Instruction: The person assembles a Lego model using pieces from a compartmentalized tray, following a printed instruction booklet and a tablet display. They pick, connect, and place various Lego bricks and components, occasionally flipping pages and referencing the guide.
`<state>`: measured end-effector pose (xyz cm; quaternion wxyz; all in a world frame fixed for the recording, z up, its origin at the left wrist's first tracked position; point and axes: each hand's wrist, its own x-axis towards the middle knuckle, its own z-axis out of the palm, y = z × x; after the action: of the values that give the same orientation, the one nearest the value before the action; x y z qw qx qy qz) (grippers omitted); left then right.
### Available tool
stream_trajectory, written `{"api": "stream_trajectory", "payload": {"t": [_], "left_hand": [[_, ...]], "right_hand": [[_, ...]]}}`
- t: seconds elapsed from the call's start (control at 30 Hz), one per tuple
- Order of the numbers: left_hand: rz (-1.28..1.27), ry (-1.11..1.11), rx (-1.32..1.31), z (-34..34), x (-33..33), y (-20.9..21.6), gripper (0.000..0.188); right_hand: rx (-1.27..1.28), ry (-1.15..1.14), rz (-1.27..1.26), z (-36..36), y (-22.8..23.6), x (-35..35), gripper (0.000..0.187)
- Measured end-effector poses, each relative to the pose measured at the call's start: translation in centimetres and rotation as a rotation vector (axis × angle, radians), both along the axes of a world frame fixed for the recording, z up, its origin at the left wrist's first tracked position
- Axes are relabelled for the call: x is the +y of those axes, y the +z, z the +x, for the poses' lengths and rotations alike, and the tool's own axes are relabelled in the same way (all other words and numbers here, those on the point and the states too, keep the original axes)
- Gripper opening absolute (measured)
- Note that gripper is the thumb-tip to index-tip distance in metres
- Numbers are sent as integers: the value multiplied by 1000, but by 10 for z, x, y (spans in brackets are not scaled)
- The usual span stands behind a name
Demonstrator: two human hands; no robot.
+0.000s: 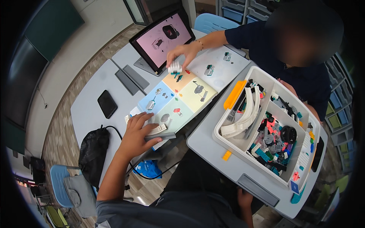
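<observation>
My left hand [137, 133] lies over the near-left edge of an open picture booklet [186, 110], fingers stretched and spread. Between its thumb and forefinger shows a white building-block piece [158, 129], beside a grey ridged strip [165, 136] near the thumb tip. Another white piece [127, 118] peeks out left of the fingers; whether these join under the hand is hidden. Low at the right, my right hand [244, 198] hangs beside my leg below the table edge, its fingers mostly hidden. Across the table, another person's hand [184, 54] holds a white-and-teal block assembly [175, 68] above the booklet.
A white divided tray [218, 131] of mixed bricks fills the right table, with a yellow brick [227, 155] beside it. A laptop [161, 41] stands behind the booklet. A phone [107, 103] and a black mesh bag [93, 154] lie left, with a black cable near my forearm.
</observation>
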<state>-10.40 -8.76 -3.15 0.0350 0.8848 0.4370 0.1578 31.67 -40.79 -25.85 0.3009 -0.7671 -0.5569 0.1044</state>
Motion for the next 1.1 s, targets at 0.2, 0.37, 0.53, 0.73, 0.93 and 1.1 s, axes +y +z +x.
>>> {"api": "stream_trajectory", "payload": {"t": [0.2, 0.37, 0.53, 0.73, 0.93, 1.1], "left_hand": [[17, -17, -34, 54, 1, 12, 35], [1, -178, -133, 121, 4, 4, 41], [41, 42, -58, 168, 46, -28, 53], [140, 165, 73, 178, 71, -60, 50], [250, 113, 111, 186, 80, -64, 39], [375, 86, 134, 186, 87, -75, 35]], "right_hand": [[161, -69, -137, -5, 0, -7, 40], [188, -102, -195, -7, 7, -5, 39], [278, -74, -245, 0, 9, -8, 36], [230, -107, -140, -6, 8, -9, 35], [214, -94, -132, -3, 5, -10, 38], [156, -73, -120, -3, 0, -10, 38]]}}
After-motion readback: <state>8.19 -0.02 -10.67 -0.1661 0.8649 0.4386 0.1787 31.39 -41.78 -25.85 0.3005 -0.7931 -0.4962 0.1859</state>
